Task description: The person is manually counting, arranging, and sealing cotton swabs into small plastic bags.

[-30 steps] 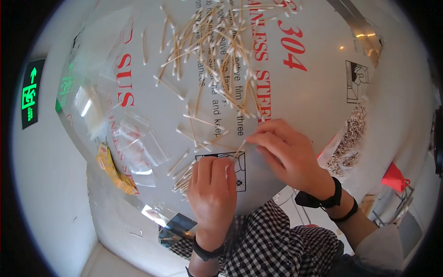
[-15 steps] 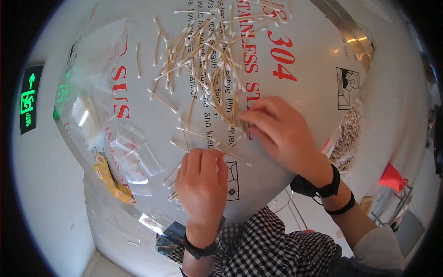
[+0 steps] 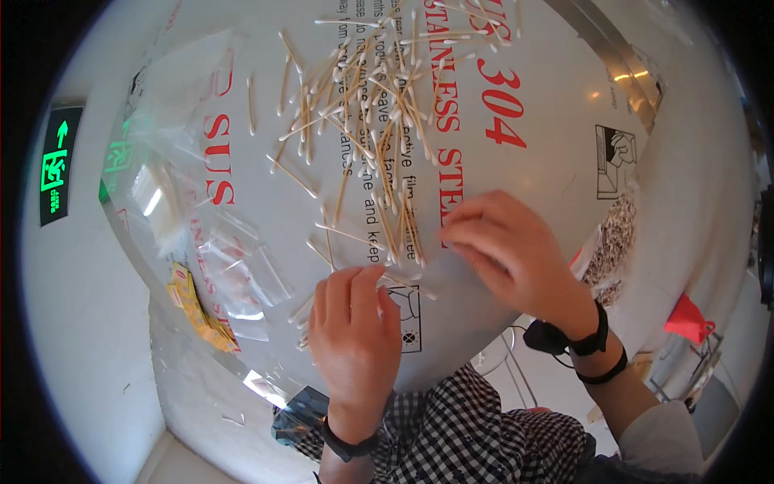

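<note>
Bagging step: left hand (image 3: 352,331) pinches clear bag (image 3: 419,278), right hand (image 3: 508,250) curled on its mouth. Next: feed in cotton swabs (image 3: 379,105) off surface (image 3: 556,185).

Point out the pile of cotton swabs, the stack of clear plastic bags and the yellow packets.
pile of cotton swabs (image 3: 372,121), head view, middle of the scattered heap.
stack of clear plastic bags (image 3: 242,266), head view, on the top bag's flat face.
yellow packets (image 3: 197,310), head view, middle of the strip.
</note>
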A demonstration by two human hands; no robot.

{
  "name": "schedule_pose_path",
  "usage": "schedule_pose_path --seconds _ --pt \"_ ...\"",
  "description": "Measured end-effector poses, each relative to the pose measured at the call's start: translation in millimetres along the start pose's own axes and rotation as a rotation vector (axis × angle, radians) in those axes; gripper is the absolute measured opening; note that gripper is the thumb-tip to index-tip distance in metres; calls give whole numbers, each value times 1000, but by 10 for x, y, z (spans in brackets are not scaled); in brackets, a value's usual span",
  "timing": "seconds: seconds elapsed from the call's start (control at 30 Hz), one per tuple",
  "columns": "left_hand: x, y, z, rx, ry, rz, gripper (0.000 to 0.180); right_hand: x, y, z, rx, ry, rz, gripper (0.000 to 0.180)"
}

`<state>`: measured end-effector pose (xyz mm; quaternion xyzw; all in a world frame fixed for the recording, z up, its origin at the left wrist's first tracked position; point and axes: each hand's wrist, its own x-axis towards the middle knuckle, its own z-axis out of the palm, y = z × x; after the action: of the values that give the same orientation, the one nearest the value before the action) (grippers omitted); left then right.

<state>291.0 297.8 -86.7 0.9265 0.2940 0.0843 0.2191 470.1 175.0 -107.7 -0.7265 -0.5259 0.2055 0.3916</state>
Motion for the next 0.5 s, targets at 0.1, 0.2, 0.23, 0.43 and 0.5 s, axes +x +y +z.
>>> schedule_pose_path --seconds 0.1,0.2,0.23,0.43,0.5 --pt "168 139 19 -54 18 36 42 217 105 -173 -186 133 -52 29" --pt "384 237 92 -5 -47 117 65 597 223 -329 -236 106 -104 43" --pt "474 269 143 70 -56 124 68 716 278 -330 -240 107 -107 43" --pt "680 193 402 233 -34 99 85 1048 599 -210 -475 72 -210 52" --pt "548 153 361 189 -153 60 83 907 545 -153 -484 17 -144 54"
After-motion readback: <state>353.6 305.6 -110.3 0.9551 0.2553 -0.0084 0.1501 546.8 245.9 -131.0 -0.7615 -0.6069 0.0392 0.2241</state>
